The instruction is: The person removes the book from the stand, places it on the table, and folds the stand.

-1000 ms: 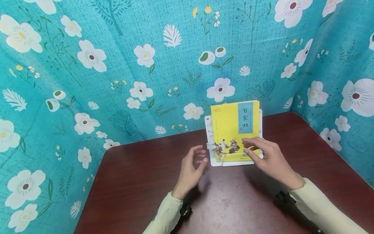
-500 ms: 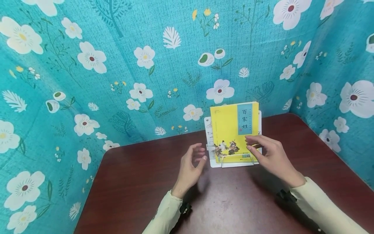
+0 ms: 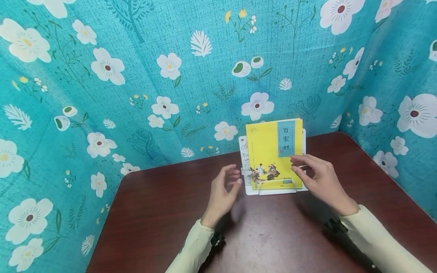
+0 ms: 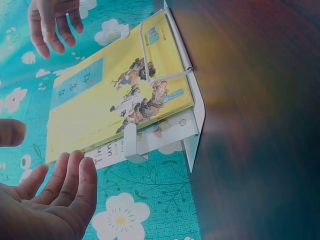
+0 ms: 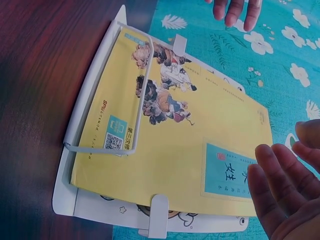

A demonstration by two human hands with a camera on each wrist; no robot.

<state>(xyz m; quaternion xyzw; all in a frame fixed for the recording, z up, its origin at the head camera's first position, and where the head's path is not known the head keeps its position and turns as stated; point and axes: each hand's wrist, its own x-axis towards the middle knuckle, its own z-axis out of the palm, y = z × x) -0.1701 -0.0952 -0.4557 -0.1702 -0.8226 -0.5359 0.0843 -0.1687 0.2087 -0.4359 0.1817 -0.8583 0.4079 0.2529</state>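
Note:
A yellow book [image 3: 266, 151] with a blue title label stands tilted back on a white book stand [image 3: 243, 185] with cartoon drawings and side clips. The stand's clear wire holder [image 3: 278, 186] crosses the book's lower front. My left hand [image 3: 222, 193] hovers left of the stand, fingers loosely bent, holding nothing. On the other side, my right hand [image 3: 319, 182] is raised by the book's lower right edge, thumb and fingers apart with nothing between them. In the right wrist view, the right fingers [image 5: 285, 175] overlap the blue label [image 5: 227, 170].
The stand sits near the back of a dark red-brown table [image 3: 164, 212]. A teal flowered curtain [image 3: 191, 87] hangs behind the table and along both sides. Dark wrist cameras [image 3: 217, 239] are strapped beneath the pale sleeves [image 3: 194, 242].
My right hand has drawn back slightly to the right, away from the book's front. My left hand has barely moved, and the book stays on the stand.

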